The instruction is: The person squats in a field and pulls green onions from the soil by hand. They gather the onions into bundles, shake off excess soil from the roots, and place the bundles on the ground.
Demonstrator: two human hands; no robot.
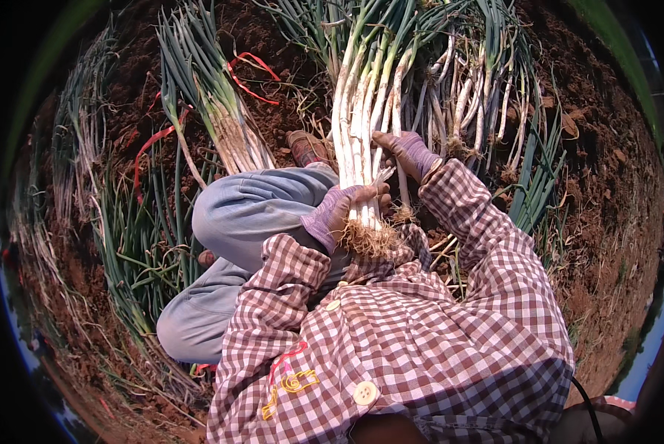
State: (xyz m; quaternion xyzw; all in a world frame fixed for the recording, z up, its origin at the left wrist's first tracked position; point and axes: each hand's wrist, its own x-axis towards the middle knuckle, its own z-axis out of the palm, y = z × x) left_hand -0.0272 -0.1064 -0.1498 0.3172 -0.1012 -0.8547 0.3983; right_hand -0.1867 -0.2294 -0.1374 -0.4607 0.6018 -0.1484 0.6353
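My left hand (345,213), in a purple knit glove with a dirty coated palm, wraps round the lower white stems of a bunch of long green onions (359,122). A tangle of tan roots (373,237) hangs below that fist, near my lap. Higher up on the right, my right hand (409,152), gloved alike, holds a single green onion stalk (403,188) beside the bunch. Its thumb points towards the white stems, and its other fingers are mostly hidden. The green leaves of the bunch reach past the top of the view.
Loose green onions (470,105) lie on brown soil (603,166) at upper right. A bundle (226,122) rests beyond my bent knee (226,216), near red ribbon (248,91). More onions (143,244) lie to the left. My shoe (308,149) is beside the held bunch.
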